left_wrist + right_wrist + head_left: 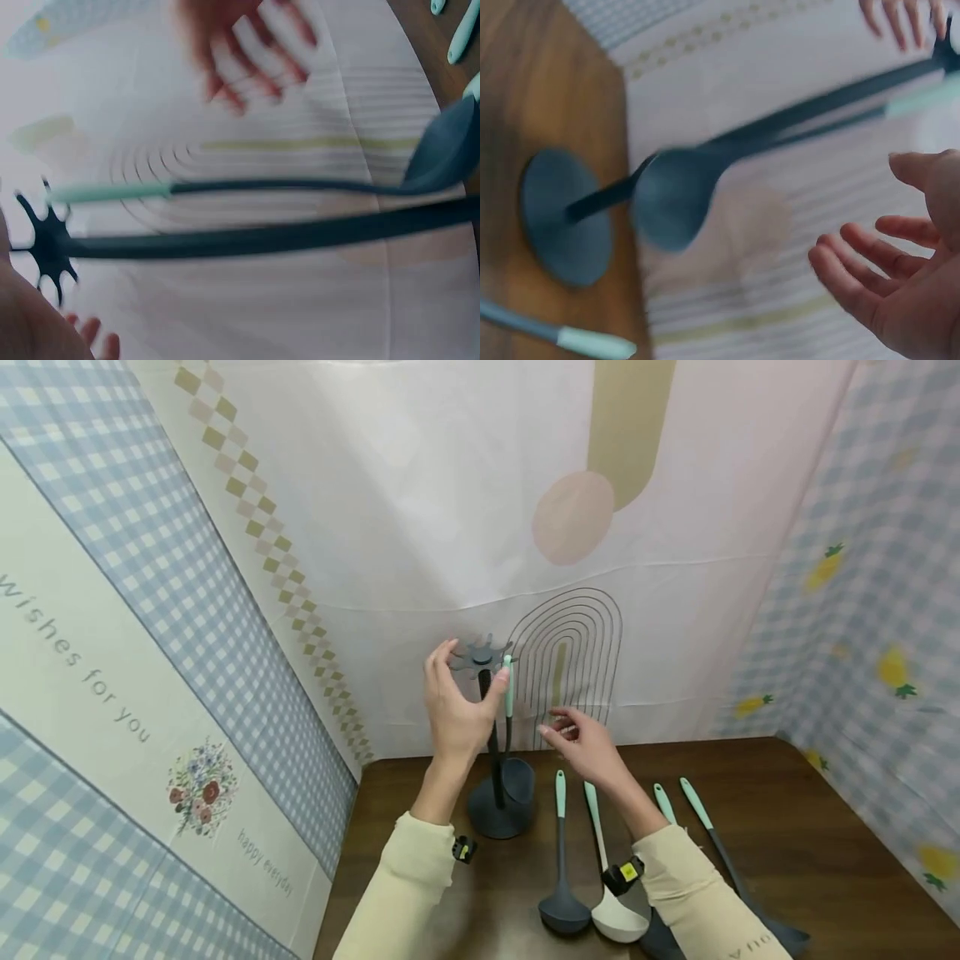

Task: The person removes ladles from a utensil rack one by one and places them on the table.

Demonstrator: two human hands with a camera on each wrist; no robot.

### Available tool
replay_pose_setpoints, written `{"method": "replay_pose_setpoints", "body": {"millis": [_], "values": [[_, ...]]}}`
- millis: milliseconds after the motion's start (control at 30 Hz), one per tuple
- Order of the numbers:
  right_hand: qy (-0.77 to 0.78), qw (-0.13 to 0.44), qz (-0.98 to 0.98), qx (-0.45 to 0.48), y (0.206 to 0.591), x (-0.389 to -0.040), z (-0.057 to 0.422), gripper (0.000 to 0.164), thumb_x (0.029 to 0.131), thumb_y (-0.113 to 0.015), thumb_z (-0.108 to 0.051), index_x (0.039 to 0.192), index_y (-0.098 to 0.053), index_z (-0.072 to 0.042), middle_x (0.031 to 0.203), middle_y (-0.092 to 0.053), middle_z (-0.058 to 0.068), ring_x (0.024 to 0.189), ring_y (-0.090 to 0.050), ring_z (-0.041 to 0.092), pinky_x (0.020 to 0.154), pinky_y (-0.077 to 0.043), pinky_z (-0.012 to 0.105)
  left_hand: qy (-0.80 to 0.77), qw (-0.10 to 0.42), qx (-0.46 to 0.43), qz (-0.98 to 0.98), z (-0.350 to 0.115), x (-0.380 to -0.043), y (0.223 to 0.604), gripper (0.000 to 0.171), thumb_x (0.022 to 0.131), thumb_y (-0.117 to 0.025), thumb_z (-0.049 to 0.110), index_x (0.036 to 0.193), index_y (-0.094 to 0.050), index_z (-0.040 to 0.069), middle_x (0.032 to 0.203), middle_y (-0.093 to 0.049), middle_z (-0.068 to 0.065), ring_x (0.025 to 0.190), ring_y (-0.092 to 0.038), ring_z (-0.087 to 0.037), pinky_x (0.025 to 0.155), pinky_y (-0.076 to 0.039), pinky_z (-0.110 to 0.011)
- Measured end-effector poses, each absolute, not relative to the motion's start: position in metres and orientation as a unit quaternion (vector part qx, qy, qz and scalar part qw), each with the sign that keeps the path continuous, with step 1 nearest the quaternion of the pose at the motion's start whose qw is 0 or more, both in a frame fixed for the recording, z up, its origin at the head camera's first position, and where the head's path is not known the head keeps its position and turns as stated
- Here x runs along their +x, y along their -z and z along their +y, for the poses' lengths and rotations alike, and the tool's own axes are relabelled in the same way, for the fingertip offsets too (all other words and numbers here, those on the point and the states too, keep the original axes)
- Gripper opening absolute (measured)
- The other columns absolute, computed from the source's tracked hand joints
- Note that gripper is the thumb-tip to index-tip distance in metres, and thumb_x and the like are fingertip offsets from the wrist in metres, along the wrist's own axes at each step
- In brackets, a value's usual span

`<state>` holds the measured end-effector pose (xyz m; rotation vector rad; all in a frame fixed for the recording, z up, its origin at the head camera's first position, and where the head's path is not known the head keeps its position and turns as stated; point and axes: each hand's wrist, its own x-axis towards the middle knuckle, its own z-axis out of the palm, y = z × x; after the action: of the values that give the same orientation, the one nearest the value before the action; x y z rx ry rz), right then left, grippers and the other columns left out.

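Observation:
A dark utensil stand (491, 822) with a round base and a ring of hooks on top stands on the table near the back wall. A ladle (675, 199) with a mint handle and dark bowl hangs from it, bowl down. My left hand (459, 714) is around the hook ring (49, 246), fingers to its left and thumb beside the ladle's handle top, fingers spread. To the right of the stand, my right hand (585, 745) is raised with nothing in it. Its fingers (847, 289) are loosely bent and apart from the hanging ladle.
On the brown table (457, 902) lie a dark ladle (564, 912) and a pale ladle (621, 920), both mint-handled. Two more mint handles, one (697, 802) at far right, lead to dark heads partly behind my right sleeve. Printed cloth walls (420, 527) enclose the table.

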<state>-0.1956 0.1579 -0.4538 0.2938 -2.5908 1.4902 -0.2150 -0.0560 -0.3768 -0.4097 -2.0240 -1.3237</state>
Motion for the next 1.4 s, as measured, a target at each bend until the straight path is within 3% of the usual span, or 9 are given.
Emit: {"method": "replay_pose_setpoints", "body": {"millis": [100, 200, 400, 533, 767, 933, 1133, 1400], "values": [[-0.483, 0.087, -0.862, 0.129, 0.434, -0.191, 0.142, 0.062, 0.105, -0.068, -0.037, 0.156, -0.050, -0.007, 0.133, -0.066, 0.019, 0.117, -0.067, 0.038, 0.089, -0.059, 0.053, 0.501, 0.334, -0.135, -0.787, -0.046, -0.207, 0.375, 0.097, 0.092, -0.074, 0.062, 0.159, -0.034, 0.004, 0.160, -0.035, -0.012, 0.143, -0.041, -0.032, 0.114, -0.040, -0.054], [-0.484, 0.099, -0.856, 0.154, 0.425, -0.190, 0.127, 0.066, 0.105, -0.068, -0.033, 0.161, -0.043, -0.008, 0.140, -0.063, 0.020, 0.124, -0.065, 0.039, 0.095, -0.056, 0.057, 0.517, 0.334, -0.119, -0.779, -0.039, -0.204, 0.375, 0.097, 0.091, -0.079, 0.056, 0.160, -0.031, 0.007, 0.159, -0.035, -0.012, 0.142, -0.040, -0.032, 0.112, -0.041, -0.054], [-0.513, 0.121, -0.834, 0.164, 0.424, -0.194, 0.106, 0.056, 0.106, -0.066, -0.018, 0.158, -0.045, -0.008, 0.137, -0.064, 0.020, 0.123, -0.066, 0.036, 0.097, -0.057, 0.052, 0.515, 0.363, -0.088, -0.772, -0.037, -0.207, 0.379, 0.090, 0.092, -0.081, 0.047, 0.159, -0.034, 0.009, 0.151, -0.046, -0.017, 0.139, -0.046, -0.032, 0.112, -0.034, -0.057], [-0.525, 0.125, -0.830, 0.140, 0.420, -0.194, 0.093, 0.047, 0.106, -0.066, -0.015, 0.151, -0.054, -0.008, 0.132, -0.067, 0.018, 0.120, -0.067, 0.033, 0.099, -0.057, 0.048, 0.504, 0.382, -0.102, -0.768, -0.042, -0.212, 0.380, 0.085, 0.093, -0.080, 0.044, 0.156, -0.039, 0.003, 0.147, -0.052, -0.022, 0.136, -0.051, -0.035, 0.112, -0.032, -0.062], [-0.530, 0.142, -0.829, 0.111, 0.414, -0.193, 0.070, 0.030, 0.104, -0.068, -0.013, 0.132, -0.064, -0.007, 0.115, -0.072, 0.013, 0.102, -0.073, 0.029, 0.086, -0.061, 0.043, 0.495, 0.376, -0.183, -0.762, -0.066, -0.235, 0.381, 0.075, 0.096, -0.071, 0.033, 0.153, -0.042, -0.007, 0.142, -0.056, -0.030, 0.133, -0.056, -0.041, 0.108, -0.047, -0.056], [-0.523, 0.166, -0.828, 0.115, 0.417, -0.194, 0.055, 0.021, 0.102, -0.071, -0.011, 0.122, -0.067, -0.007, 0.106, -0.073, 0.010, 0.093, -0.073, 0.025, 0.079, -0.062, 0.040, 0.483, 0.345, -0.219, -0.774, -0.085, -0.249, 0.378, 0.069, 0.098, -0.062, 0.029, 0.153, -0.043, -0.007, 0.142, -0.056, -0.029, 0.132, -0.056, -0.038, 0.107, -0.047, -0.054], [-0.508, 0.181, -0.830, 0.138, 0.419, -0.191, 0.047, 0.023, 0.099, -0.074, -0.008, 0.120, -0.066, -0.007, 0.099, -0.071, 0.007, 0.088, -0.071, 0.021, 0.077, -0.061, 0.037, 0.497, 0.278, -0.217, -0.793, -0.096, -0.253, 0.373, 0.062, 0.102, -0.048, 0.024, 0.159, -0.039, 0.000, 0.151, -0.048, -0.020, 0.140, -0.048, -0.030, 0.115, -0.040, -0.050], [-0.489, 0.207, -0.833, 0.158, 0.422, -0.189, 0.047, 0.025, 0.099, -0.075, -0.008, 0.122, -0.066, -0.008, 0.095, -0.070, 0.004, 0.085, -0.070, 0.017, 0.074, -0.061, 0.033, 0.537, 0.290, -0.186, -0.770, -0.086, -0.254, 0.375, 0.058, 0.106, -0.050, 0.022, 0.160, -0.036, 0.003, 0.152, -0.048, -0.015, 0.140, -0.047, -0.026, 0.113, -0.041, -0.045]]}}
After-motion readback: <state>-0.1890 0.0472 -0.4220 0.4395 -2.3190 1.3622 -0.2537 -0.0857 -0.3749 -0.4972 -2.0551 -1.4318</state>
